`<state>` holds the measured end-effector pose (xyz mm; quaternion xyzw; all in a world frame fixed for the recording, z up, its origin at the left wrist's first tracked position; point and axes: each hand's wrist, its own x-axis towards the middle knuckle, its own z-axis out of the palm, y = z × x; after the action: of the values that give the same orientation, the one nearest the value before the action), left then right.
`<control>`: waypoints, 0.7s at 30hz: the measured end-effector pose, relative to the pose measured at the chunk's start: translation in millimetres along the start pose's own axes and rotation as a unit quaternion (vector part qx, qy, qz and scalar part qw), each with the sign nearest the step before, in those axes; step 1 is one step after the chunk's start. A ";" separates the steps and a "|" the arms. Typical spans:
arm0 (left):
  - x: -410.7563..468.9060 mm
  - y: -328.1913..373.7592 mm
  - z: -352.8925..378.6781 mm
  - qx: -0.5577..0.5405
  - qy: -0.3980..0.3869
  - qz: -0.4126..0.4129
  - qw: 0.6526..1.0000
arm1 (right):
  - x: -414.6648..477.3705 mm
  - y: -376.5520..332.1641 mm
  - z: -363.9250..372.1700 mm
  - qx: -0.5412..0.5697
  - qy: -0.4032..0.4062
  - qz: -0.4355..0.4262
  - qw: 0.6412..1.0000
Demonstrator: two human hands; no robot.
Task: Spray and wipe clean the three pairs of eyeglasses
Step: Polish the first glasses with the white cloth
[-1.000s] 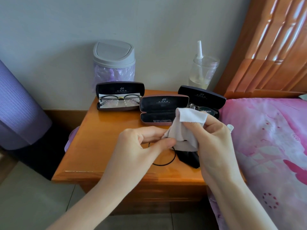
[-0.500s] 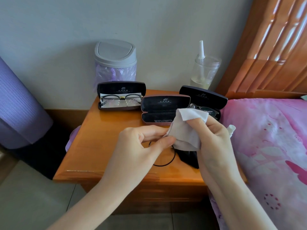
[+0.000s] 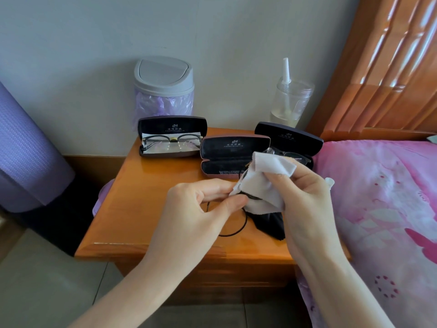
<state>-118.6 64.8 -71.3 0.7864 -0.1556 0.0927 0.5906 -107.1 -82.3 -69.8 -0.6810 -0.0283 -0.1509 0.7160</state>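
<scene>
My left hand (image 3: 201, 209) pinches the thin black frame of a pair of eyeglasses (image 3: 248, 197) above the wooden nightstand (image 3: 146, 209). My right hand (image 3: 305, 200) grips a pale wiping cloth (image 3: 262, 183) wrapped over the lens, which hides most of the glasses. The middle case (image 3: 231, 155) lies open with nothing in it. A second pair (image 3: 172, 143) rests in the open left case (image 3: 172, 136). A third pair (image 3: 295, 157) sits in the open right case (image 3: 288, 140), partly behind the cloth. A small white spray cap (image 3: 329, 182) peeks out behind my right hand.
A black hair tie (image 3: 238, 229) and a dark cloth (image 3: 269, 224) lie on the nightstand under my hands. A lidded grey bin (image 3: 164, 84) and a clear cup with a straw (image 3: 290, 102) stand at the back. A pink bed (image 3: 383, 209) borders the right, a purple roll (image 3: 26, 150) the left.
The cloth in my right hand has shifted a little over the lens, and the black frame now shows at my left fingertips. Both hands stay in nearly the same place.
</scene>
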 end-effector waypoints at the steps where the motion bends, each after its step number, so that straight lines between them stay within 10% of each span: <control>1: 0.5 -0.1 -0.4 0.005 -0.002 0.003 1.000 | 0.5 0.6 -0.1 -0.001 -0.010 0.000 1.000; 21: 0.3 2.3 -0.5 0.011 -0.007 0.020 1.000 | -0.1 0.2 1.7 0.041 0.048 0.017 0.998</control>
<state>-119.1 64.6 -68.9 0.7903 -0.1747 0.1009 0.5785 -106.9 -80.7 -69.9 -0.6435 0.0115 -0.1702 0.7462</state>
